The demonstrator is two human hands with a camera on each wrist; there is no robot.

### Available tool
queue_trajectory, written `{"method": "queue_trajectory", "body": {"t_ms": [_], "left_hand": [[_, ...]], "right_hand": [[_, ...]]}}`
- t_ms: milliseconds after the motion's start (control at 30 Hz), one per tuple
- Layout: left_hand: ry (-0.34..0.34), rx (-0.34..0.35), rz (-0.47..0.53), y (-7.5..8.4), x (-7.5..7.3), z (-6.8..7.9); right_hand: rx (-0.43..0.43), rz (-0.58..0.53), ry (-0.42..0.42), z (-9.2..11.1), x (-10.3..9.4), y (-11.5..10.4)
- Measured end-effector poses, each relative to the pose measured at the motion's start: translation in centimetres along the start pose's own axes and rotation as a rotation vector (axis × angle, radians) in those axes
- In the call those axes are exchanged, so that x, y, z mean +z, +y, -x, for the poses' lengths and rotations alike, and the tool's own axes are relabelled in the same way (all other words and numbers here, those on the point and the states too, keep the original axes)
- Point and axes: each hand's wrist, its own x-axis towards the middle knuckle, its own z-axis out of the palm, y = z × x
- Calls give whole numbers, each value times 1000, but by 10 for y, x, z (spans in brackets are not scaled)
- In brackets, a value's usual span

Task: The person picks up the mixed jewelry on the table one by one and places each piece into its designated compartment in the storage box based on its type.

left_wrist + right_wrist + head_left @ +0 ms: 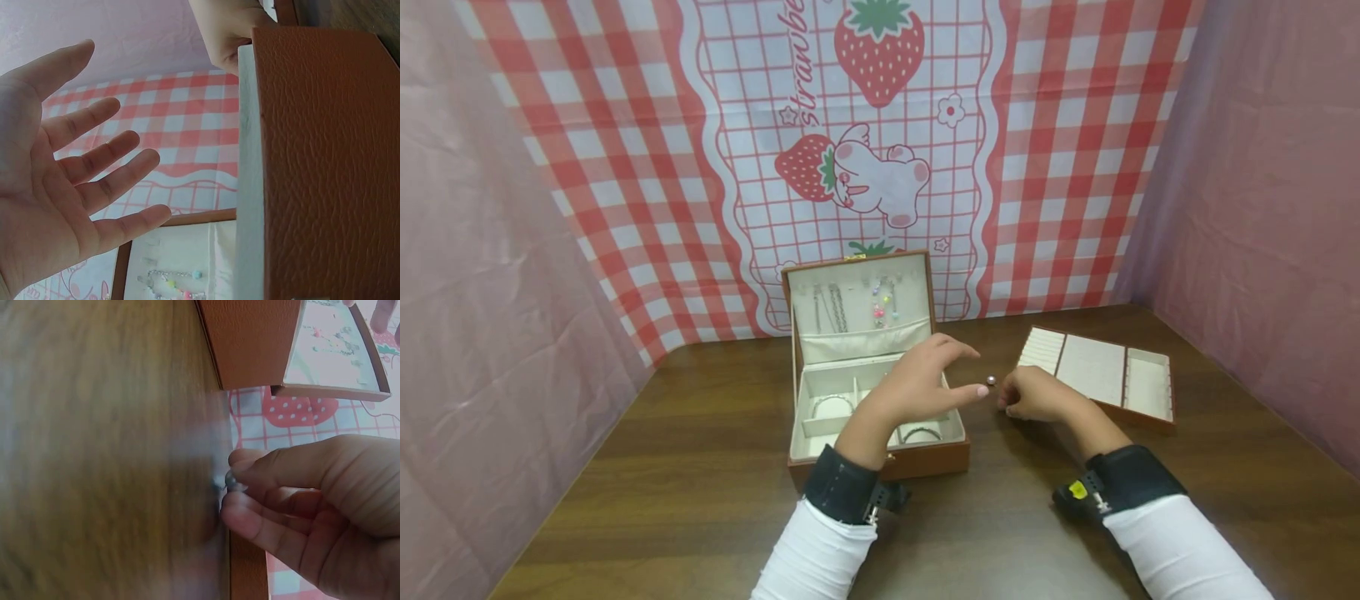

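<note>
In the right wrist view the thumb and fingers of my right hand (1033,396) pinch a small, round, silvery piece of jewellery (232,482), low over the tabletop. Its exact kind is too small to tell. Just left of those fingertips, a small shiny bead-like piece (991,381) lies on the wood. My left hand (921,383) hovers over the right side of an open brown jewelry box (880,460), its fingers spread and holding nothing. Bracelets (832,406) lie in the box's cream compartments, partly hidden by the left hand and forearm.
Necklaces (837,308) and a colourful beaded bracelet (880,310) hang inside the raised lid (795,300). A brown-edged jewelry tray (1093,367) with cream lining rests behind my right hand. Strawberry-patterned cloth (1037,167) hangs behind the wooden table (685,467).
</note>
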Motion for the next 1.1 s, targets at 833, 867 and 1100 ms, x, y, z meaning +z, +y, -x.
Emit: {"method": "queue_trajectory", "body": {"t_ms": [833,867,1100], "left_hand": [[-22,-111,14,17,27,-46],[-33,-130,24,18,28,-52],[-33,-312,147,22,40,-84]], "right_hand": [[158,-156,126,39,-70,18],[173,-170,124,41,-72,19],[178,-200,130,48,-74,24]]}}
